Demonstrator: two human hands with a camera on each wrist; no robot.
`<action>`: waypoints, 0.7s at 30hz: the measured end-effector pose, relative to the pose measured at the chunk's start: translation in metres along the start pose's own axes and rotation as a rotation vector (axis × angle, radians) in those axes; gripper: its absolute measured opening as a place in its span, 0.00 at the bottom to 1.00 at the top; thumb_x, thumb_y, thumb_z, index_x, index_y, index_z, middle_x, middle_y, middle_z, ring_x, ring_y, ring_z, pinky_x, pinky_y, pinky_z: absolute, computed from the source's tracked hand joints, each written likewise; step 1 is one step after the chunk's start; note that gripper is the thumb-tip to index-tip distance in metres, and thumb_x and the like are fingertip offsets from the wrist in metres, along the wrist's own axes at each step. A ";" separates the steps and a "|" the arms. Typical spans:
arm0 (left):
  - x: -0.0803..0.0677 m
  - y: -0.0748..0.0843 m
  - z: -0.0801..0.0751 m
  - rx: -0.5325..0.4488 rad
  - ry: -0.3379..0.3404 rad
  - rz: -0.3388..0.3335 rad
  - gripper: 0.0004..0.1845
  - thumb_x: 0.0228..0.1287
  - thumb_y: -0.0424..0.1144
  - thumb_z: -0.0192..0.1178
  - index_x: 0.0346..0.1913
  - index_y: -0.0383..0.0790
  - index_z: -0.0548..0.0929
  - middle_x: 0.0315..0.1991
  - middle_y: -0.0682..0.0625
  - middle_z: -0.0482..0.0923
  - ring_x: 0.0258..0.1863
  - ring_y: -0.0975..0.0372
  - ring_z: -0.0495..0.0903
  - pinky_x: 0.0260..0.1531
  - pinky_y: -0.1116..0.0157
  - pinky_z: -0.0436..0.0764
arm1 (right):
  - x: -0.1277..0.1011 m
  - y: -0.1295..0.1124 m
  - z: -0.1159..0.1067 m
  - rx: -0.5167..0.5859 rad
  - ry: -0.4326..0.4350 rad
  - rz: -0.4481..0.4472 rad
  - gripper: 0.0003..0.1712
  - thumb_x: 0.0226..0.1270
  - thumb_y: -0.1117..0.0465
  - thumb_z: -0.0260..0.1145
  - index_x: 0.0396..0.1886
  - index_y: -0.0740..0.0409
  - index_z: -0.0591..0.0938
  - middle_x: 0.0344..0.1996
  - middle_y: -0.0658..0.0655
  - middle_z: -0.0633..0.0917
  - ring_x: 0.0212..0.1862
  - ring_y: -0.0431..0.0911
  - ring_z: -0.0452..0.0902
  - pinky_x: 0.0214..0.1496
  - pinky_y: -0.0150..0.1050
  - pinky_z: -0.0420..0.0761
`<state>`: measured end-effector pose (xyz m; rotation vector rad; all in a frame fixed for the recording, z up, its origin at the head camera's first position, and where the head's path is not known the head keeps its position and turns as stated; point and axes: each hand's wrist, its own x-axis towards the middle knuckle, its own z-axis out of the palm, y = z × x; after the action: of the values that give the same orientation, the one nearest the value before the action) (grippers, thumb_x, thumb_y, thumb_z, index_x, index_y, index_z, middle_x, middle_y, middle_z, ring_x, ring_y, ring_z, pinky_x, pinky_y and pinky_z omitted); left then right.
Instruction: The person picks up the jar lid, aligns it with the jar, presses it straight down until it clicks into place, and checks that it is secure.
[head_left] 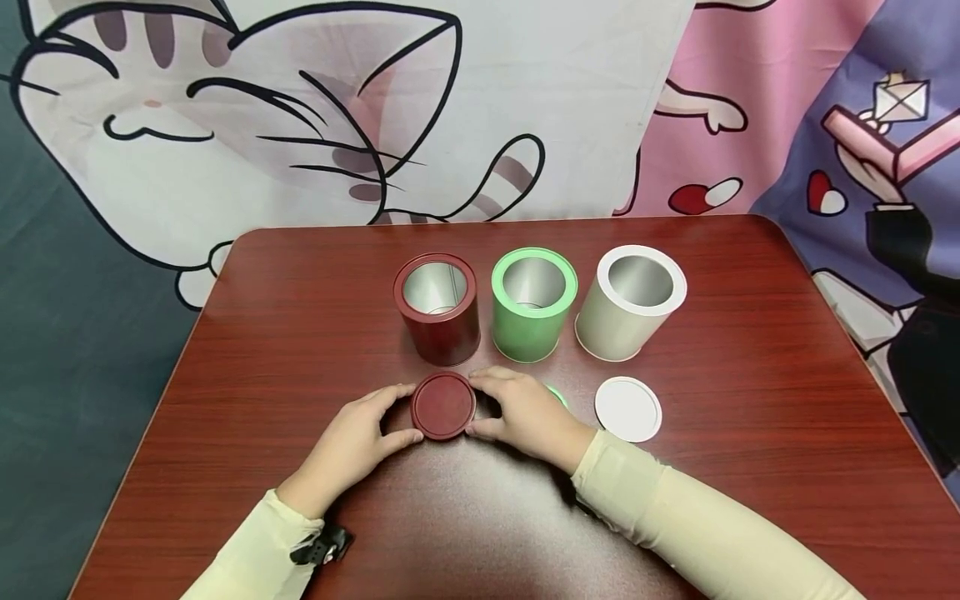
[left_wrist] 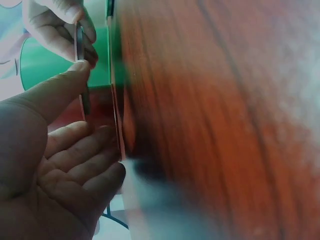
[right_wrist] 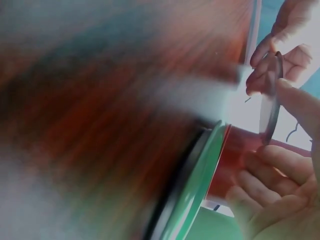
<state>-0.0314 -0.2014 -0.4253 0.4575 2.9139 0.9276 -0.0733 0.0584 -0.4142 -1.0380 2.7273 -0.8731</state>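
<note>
A round dark red lid (head_left: 443, 406) is held level just above the table, in front of the dark red can (head_left: 447, 340). My left hand (head_left: 345, 442) pinches its left edge between thumb and fingers. On the opposite edge, my right hand (head_left: 528, 417) pinches it the same way. Both wrist views show the lid edge-on and raised off the wood. Behind the hands, the red can, a green can (head_left: 527, 333) and a white can (head_left: 615, 329) stand upright in a row with open tops. A green lid (head_left: 557, 395) lies mostly hidden under my right hand.
A white lid (head_left: 628, 410) lies flat on the table to the right of my right hand. The reddish wooden table (head_left: 300, 308) ends at a back edge behind the cans. A cartoon-printed cloth (head_left: 570, 108) hangs beyond it.
</note>
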 end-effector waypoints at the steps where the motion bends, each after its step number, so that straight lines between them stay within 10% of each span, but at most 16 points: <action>1: -0.001 0.000 -0.001 -0.005 0.007 -0.002 0.32 0.53 0.44 0.78 0.61 0.41 0.81 0.58 0.47 0.82 0.61 0.54 0.79 0.61 0.51 0.76 | 0.000 0.000 0.000 0.007 0.009 -0.009 0.35 0.55 0.49 0.79 0.59 0.62 0.82 0.56 0.56 0.84 0.61 0.48 0.78 0.65 0.43 0.76; 21: -0.013 0.003 -0.008 -0.129 0.129 0.054 0.34 0.51 0.42 0.79 0.64 0.47 0.81 0.61 0.46 0.80 0.62 0.55 0.78 0.63 0.53 0.75 | -0.004 0.004 -0.005 0.192 0.153 -0.139 0.31 0.54 0.52 0.81 0.58 0.56 0.85 0.54 0.48 0.85 0.57 0.38 0.80 0.62 0.35 0.77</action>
<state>-0.0192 -0.2074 -0.4179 0.4875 2.9433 1.1864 -0.0741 0.0658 -0.4130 -1.1764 2.6476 -1.2575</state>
